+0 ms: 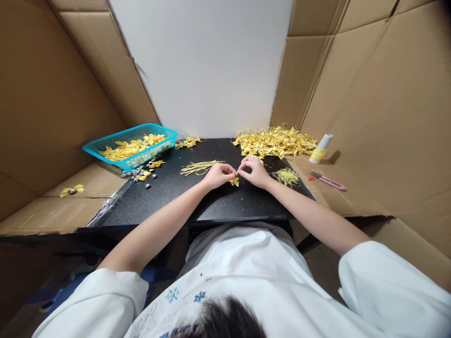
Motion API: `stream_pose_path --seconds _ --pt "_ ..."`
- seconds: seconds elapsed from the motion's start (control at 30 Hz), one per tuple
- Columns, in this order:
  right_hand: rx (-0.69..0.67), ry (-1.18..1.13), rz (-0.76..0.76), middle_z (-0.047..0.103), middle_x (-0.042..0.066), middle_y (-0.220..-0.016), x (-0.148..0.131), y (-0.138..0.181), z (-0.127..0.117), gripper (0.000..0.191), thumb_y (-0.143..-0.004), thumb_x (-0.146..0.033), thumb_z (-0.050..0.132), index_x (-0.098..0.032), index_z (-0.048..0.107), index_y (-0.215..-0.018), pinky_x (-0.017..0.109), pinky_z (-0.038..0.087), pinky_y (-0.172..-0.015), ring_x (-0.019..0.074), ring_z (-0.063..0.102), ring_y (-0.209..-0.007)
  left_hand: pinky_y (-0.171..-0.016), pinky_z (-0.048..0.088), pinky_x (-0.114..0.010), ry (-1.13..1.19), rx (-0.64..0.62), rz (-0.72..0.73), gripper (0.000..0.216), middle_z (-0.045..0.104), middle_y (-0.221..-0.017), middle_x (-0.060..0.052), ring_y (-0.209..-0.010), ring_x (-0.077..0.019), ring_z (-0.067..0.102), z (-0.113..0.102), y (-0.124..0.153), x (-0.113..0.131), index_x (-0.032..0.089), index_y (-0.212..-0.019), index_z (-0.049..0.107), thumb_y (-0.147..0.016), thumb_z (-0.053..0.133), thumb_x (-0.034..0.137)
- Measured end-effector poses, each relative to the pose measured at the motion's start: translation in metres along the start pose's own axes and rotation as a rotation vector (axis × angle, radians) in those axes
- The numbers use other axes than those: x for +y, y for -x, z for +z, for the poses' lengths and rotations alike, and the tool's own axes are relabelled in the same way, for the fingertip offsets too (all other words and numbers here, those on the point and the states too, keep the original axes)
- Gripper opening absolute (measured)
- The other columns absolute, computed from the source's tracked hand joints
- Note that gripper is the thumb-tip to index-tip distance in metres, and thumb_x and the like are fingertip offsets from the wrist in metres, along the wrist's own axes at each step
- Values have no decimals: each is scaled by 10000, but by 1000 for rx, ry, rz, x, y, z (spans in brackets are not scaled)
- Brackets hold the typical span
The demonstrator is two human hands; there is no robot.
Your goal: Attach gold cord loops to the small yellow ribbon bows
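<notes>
On the black table (169, 202), I have the left hand (220, 175) and right hand (254, 171) pinching a small yellow bow (234, 181) at its far end, mid-table; I judge it light, soft, easily creased, best held by its centre. Gold strands (198, 167) lie just left, heaped bows (276, 142) far right.

No text is readable; faint marks (146, 321) on the white shirt (253, 270) seem illegible.

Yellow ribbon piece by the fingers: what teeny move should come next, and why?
Perhaps a gentle outward tug, to tighten: the left hand and right hand pinch together at the far edge of the yellow ribbon piece. Whether it's tied is too small to see.
</notes>
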State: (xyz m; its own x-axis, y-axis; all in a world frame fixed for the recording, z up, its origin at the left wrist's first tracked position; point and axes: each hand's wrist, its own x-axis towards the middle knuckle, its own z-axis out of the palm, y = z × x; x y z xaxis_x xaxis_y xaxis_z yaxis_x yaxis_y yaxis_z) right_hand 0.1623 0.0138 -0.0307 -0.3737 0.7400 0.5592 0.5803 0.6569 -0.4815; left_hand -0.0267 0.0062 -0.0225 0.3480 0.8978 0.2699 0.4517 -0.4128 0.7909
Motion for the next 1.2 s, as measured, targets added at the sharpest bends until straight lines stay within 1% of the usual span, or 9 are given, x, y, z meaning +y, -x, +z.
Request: stream_pose_path --seconds 0.13,0.27,0.43,0.63,0.77,0.87,0.97,1.07,1.2 --pt "1 -3 5 623 42 -986 -1 0 1 78 -803 -259 642 -201 669 -757 423 304 -950 222 517 -1006 -527 388 -199 22 -5 -11 186 679 -641 -31 -530 -93 544 1 0 -1 118 -725 703 -670 672 292" --pt "2 6 4 622 43 -980 -2 0 1 73 -801 -246 634 -197 664 -757 420 303 -950 222 521 -1010 -501 365 -194 34 -24 -13 226 672 -622 -32 -509 -87 527 1 0 -1 114 -715 698 -668 690 335" --pt "18 25 6 621 42 -978 -3 0 2 69 -799 -242 635 -199 666 -755 418 311 -945 227 519 -1019 -485 335 -194 46 -31 -33 268 644 -582 -16 -488 -84 503 2 0 -1 119 -702 676 -694 663 387" --pt "50 44 25 626 49 -969 -3 0 3 79 -803 -252 632 -200 663 -753 410 326 -906 231 513 -996 -511 341 -201 29 27 -49 221 609 -565 4 -502 -84 487 3 -1 -1 131 -676 656 -708 637 349" --pt "68 63 45 633 51 -958 -5 -1 4 75 -803 -249 634 -199 662 -753 407 336 -890 236 510 -998 -539 343 -208 -67 98 -18 186 599 -572 13 -528 -87 464 4 -1 -1 141 -655 657 -713 619 313" --pt "71 60 62 638 54 -961 -5 -1 4 66 -794 -241 641 -197 663 -751 406 349 -888 235 519 -995 -588 370 -219 -129 115 -7 168 621 -606 9 -574 -101 496 4 -2 -2 147 -658 663 -712 613 298" --pt "77 22 46 655 52 -947 -4 -2 4 54 -785 -224 641 -193 656 -743 405 367 -902 224 546 -971 -657 403 -236 -144 122 29 147 651 -671 -6 -643 -120 544 4 -3 -2 149 -656 655 -714 598 272" --pt "72 -63 33 679 42 -878 -1 -2 5 74 -786 -226 629 -191 640 -722 383 401 -893 206 585 -913 -712 421 -253 -162 137 82 130 660 -740 -20 -719 -137 568 3 -3 0 156 -635 639 -715 588 245" --pt "57 -199 107 697 33 -808 -1 -3 6 86 -768 -248 633 -187 647 -710 335 454 -819 185 620 -814 -714 426 -263 -169 147 94 128 642 -780 -26 -770 -151 567 3 -2 3 169 -618 629 -714 590 244"
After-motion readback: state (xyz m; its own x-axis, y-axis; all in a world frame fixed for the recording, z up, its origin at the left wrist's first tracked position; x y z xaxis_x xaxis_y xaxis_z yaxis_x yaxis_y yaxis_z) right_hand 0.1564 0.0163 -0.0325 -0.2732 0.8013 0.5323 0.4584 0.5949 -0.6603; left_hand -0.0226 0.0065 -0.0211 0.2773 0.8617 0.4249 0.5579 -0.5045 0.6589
